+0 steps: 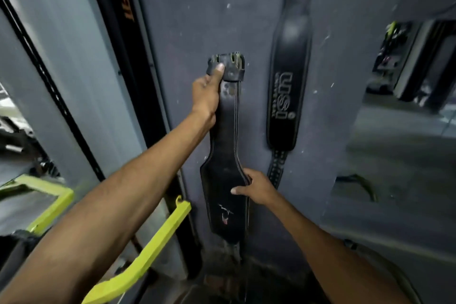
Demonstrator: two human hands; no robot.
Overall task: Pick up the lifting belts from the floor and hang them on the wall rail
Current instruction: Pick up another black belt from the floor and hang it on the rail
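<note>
Grey wall (187,20) behind black belt (228,131): left hand (206,96) grips top, right hand (256,189) grips edge.

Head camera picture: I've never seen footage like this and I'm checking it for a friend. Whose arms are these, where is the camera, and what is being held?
There is no machine here. A person wears one wide-angle camera on the head, so you look forward and down along their own two bare arms. The left hand grips the narrow top end of a black lifting belt, thumb pressed on its front, holding it up against the grey wall. The right hand holds the belt's wide part lower down, at its edge. To the right, a second belt with white lettering hangs flat on the wall. Its top runs out of the picture, so the rail itself is not visible. The yellow-green bar at lower left looks like part of gym equipment.
</note>
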